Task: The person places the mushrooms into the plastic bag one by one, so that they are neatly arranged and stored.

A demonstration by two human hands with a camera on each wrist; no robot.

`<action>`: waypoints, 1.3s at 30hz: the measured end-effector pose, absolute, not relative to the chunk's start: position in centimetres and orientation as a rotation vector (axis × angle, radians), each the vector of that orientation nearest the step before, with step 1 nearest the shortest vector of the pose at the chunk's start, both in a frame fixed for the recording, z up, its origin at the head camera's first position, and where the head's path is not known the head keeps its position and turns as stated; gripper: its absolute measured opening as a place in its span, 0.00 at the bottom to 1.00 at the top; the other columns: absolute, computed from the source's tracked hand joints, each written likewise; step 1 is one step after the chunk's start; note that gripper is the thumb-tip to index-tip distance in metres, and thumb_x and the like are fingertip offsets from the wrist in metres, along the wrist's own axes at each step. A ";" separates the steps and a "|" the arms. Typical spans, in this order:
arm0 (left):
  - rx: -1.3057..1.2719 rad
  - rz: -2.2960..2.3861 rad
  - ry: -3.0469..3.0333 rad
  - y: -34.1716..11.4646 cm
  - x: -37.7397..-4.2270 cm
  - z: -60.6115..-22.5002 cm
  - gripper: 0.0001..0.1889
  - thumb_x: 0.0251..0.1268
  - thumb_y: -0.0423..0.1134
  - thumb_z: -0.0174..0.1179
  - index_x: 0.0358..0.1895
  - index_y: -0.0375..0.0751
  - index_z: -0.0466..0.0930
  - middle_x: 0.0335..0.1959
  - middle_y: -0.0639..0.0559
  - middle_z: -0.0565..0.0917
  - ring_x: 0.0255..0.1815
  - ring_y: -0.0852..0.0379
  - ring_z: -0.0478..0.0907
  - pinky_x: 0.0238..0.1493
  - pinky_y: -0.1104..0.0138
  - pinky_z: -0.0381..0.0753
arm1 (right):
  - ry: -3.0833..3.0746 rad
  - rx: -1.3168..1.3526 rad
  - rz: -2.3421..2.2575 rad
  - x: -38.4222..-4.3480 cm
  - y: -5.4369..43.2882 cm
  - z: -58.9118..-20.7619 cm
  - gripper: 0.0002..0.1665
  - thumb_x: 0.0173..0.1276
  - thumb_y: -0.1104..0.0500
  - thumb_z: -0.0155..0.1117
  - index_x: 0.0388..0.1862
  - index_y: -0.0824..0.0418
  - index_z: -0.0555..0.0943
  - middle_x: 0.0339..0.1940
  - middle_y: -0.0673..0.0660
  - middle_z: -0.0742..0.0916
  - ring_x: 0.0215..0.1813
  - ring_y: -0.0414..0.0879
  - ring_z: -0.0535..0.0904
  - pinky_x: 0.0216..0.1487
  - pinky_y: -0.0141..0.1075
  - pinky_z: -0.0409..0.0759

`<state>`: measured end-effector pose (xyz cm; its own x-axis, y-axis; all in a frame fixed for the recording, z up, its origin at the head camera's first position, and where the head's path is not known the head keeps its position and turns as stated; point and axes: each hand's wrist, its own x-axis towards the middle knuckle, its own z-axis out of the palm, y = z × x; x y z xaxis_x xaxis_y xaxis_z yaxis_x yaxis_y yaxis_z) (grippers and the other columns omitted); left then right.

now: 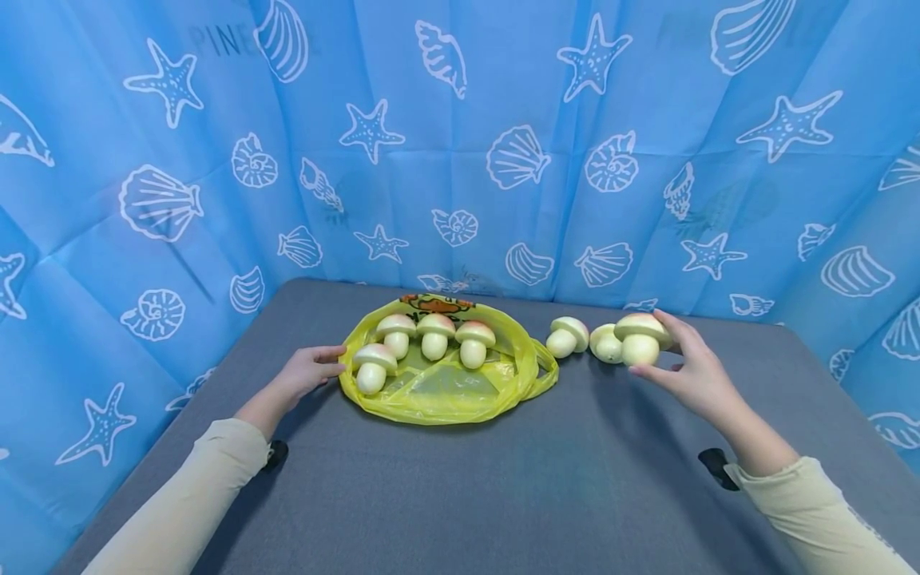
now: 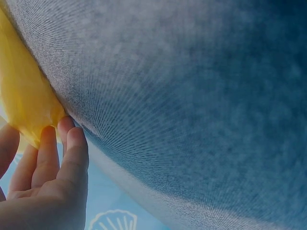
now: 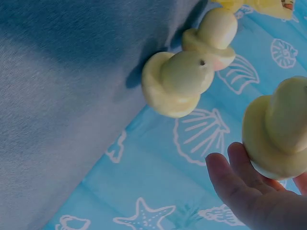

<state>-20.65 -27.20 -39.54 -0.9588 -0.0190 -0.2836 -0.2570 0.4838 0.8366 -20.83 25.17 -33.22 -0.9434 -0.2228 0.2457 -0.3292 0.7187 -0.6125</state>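
Note:
A yellow plastic bag [image 1: 460, 406] lies spread wide at its mouth, with several toy mushrooms [image 1: 434, 339] inside. My left hand [image 1: 307, 374] is at the bag's left rim, pinching the plastic between thumb and fingers [image 2: 47, 163]. My right hand [image 1: 693, 371] holds another toy mushroom [image 1: 640, 342] by its pale cap, stem pointing down, raised off the table. Just left of it, two more mushrooms lie on the table: one tipped [image 1: 563, 339] close to the bag's handles, the other [image 1: 605, 345] partly hidden behind the held one in the head view.
The grey cloth-covered table [image 1: 460, 495] reaches back to a blue curtain [image 1: 460, 160] printed with shells and starfish, which also hangs along both sides. The bag's handle loops [image 1: 544, 374] stick out to the right, towards the loose mushrooms.

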 end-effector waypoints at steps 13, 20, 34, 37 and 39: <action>-0.241 1.465 2.506 -27.2 -20.5 -39.6 0.27 0.74 0.36 0.52 0.72 0.29 0.60 0.71 0.31 0.63 0.70 0.37 0.61 0.65 0.47 0.66 | -2.764 0.456 1.078 -20.2 23.5 -32.8 0.54 0.62 0.59 0.72 0.77 0.69 0.50 0.69 0.77 0.62 0.59 0.71 0.68 0.51 0.66 0.73; -0.231 1.461 2.499 -27.2 -20.5 -39.5 0.27 0.74 0.36 0.52 0.72 0.29 0.60 0.71 0.31 0.63 0.70 0.37 0.60 0.66 0.47 0.66 | -2.739 0.494 1.071 -19.6 22.5 -32.9 0.52 0.61 0.59 0.72 0.76 0.70 0.53 0.67 0.76 0.64 0.56 0.69 0.70 0.50 0.64 0.74; -0.214 1.465 2.493 -27.3 -20.6 -39.5 0.27 0.74 0.36 0.52 0.72 0.29 0.60 0.71 0.31 0.63 0.70 0.37 0.61 0.65 0.47 0.66 | -2.664 0.614 1.003 -18.9 20.7 -34.2 0.50 0.56 0.63 0.76 0.73 0.71 0.59 0.66 0.73 0.67 0.58 0.65 0.67 0.44 0.57 0.75; -0.211 1.470 2.493 -27.3 -20.6 -39.4 0.27 0.74 0.36 0.52 0.71 0.29 0.60 0.71 0.31 0.63 0.70 0.37 0.61 0.65 0.47 0.66 | -2.666 0.627 0.987 -18.8 20.3 -34.3 0.50 0.55 0.63 0.76 0.72 0.70 0.59 0.66 0.72 0.68 0.58 0.64 0.68 0.43 0.54 0.74; -0.212 1.471 2.494 -27.4 -20.6 -39.4 0.27 0.74 0.35 0.52 0.71 0.29 0.60 0.71 0.31 0.63 0.70 0.37 0.60 0.65 0.47 0.66 | -2.662 0.637 0.980 -18.8 20.0 -34.4 0.50 0.54 0.63 0.77 0.72 0.70 0.60 0.66 0.71 0.68 0.57 0.63 0.68 0.43 0.52 0.74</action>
